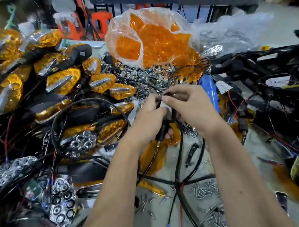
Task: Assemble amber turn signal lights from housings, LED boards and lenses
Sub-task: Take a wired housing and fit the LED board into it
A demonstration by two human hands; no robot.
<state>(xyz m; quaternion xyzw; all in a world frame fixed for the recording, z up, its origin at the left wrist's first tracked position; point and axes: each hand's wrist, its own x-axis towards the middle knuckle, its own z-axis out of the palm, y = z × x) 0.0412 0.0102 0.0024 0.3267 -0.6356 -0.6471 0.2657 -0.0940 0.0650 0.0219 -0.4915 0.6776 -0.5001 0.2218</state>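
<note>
Above the cluttered counter (260, 145), a black plastic housing (162, 130) is held by both hands' grip: left hand (150, 120), right hand (192, 109). Board fitting seems underway; a lens is probably needed next.

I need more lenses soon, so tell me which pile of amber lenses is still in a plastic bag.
The heap at the back centre, behind both hands: the bagged amber lenses sit inside a clear, torn plastic bag. The other amber pieces lie loose.

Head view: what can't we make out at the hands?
- Black housing: head view, mostly hidden by left hand and right hand.
- White piece on it: fingers cover most; LED board or not, unclear.
- Screws: too small to tell type.
</note>
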